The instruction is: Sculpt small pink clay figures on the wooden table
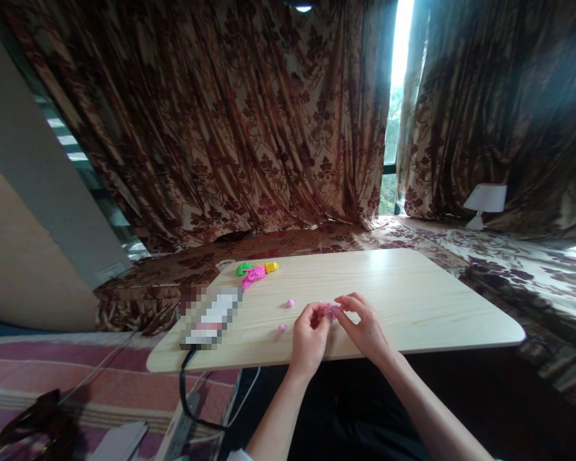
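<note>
Above the front part of the table, my left hand [311,336] and my right hand [363,325] meet. Between their fingertips is a small pinkish-purple piece [332,310] that looks like modelling clay; its exact shape is partly covered by the fingers. Both hands are closed in a pinch on it, the left from its left side and the right from its right. To the left of my left hand, two small pink balls lie apart on the tabletop: one ball [290,303] farther back, the other ball [281,328] nearer the front edge.
On the pale wooden table [413,288], green [244,269], bright pink [254,276] and yellow [271,267] items cluster at the back left. A blurred-out device [214,318] with a black cable [185,390] lies at the left. A white lamp [484,198] stands beyond, by the curtains [249,115].
</note>
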### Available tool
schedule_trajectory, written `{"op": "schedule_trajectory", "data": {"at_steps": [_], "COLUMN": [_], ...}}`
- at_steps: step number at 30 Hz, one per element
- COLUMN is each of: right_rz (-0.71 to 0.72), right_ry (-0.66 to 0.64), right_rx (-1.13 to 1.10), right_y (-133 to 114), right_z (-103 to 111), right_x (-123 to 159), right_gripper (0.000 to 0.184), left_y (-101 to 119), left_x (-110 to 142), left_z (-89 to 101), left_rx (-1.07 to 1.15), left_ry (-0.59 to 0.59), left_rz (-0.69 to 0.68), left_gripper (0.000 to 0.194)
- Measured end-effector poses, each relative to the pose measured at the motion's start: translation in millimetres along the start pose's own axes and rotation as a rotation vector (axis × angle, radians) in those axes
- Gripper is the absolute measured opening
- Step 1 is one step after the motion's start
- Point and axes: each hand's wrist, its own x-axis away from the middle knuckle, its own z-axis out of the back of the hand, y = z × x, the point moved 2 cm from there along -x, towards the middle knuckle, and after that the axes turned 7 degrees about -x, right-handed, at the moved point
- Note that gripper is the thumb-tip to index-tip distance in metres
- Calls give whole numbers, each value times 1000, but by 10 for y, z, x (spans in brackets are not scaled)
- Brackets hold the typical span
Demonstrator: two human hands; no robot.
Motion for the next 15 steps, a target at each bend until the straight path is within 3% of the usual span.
{"op": "schedule_trajectory", "data": {"at_steps": [15], "right_rz": [67], "right_ry": [-70], "right_rx": [-8], "right_y": [-30], "right_z": [-4], "right_x": [13], "right_gripper": [16], "left_y": [-40], "left_x": [-13], "left_z": [-6], "left_rx": [29], "left_ry": [43], "left_rz": [16], "left_gripper": [17]}}
